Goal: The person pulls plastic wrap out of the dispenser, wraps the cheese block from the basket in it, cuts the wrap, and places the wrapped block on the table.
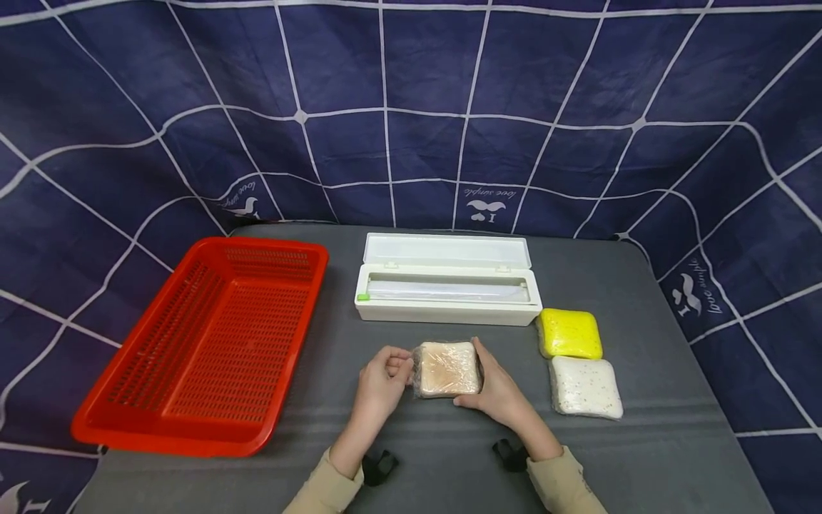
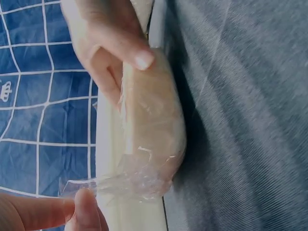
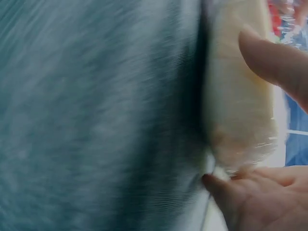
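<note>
A thick, square, bread-like slice [image 1: 449, 369], pale with a browner middle, is wrapped in clear cling film near the table's middle. My left hand [image 1: 385, 378] is at its left side, thumb and fingertips pinching a loose tail of the cling film [image 2: 108, 185], which is drawn out from the slice's end in the left wrist view. From the right, my right hand [image 1: 499, 389] grips the slice, thumb at the near edge and fingers at the far right corner. In the right wrist view, the thumb [image 3: 274, 60] overlaps the wrapped slice.
Behind the hands stands a white cling film box [image 1: 449, 314], its lid raised and a roll inside. A yellow wrapped block [image 1: 570, 334] and a speckled white one [image 1: 586, 386] lie at the right. At the left is a red basket [image 1: 257, 442] on the grey tabletop [image 1: 462, 478].
</note>
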{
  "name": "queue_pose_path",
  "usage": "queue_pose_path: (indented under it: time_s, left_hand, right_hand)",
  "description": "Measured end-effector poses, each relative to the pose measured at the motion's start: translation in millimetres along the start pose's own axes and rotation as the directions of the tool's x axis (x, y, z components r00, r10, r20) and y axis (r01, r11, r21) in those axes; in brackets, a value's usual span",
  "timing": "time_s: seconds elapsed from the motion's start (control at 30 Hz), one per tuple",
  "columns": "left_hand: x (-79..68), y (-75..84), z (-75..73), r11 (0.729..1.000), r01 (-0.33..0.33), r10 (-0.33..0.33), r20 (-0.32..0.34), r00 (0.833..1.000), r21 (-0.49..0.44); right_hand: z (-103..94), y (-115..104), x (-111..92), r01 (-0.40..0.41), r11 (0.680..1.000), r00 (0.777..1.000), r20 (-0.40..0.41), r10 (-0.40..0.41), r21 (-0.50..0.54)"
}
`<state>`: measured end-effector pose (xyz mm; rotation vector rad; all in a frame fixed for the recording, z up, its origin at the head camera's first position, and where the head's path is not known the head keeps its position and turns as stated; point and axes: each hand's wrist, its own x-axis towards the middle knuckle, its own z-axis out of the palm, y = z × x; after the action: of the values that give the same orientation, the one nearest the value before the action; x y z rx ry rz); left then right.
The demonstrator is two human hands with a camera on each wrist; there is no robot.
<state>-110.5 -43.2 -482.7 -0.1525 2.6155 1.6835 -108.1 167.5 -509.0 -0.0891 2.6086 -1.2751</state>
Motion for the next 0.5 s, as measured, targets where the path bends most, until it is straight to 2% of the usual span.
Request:
queue_pose_path:
  time_s: [0.17,0.33,0.5]
  left_hand:
    - [9.7,4.3,1.9,0.999,0.004,-0.003,0.015,1.000,-0.041]
    - [17.9,10.1,15.2,0.996,0.011,-0.008,0.034,0.999,-0.088]
    - [14.3,13.9,29.6,0.998,-0.052,0.051,0.020,0.998,0.018]
  right_hand:
    - [3.8,4.5,3.1,0.057,0.998,0.996,-0.060,-0.059,-0.037]
    - [5.6,1.8,3.3,0.091,0.993,0.991,-0.089,-0.098,-0.075]
    - [8.8,0.0,2.1,0.102,0.989,0.989,-0.098,-0.113,-0.106]
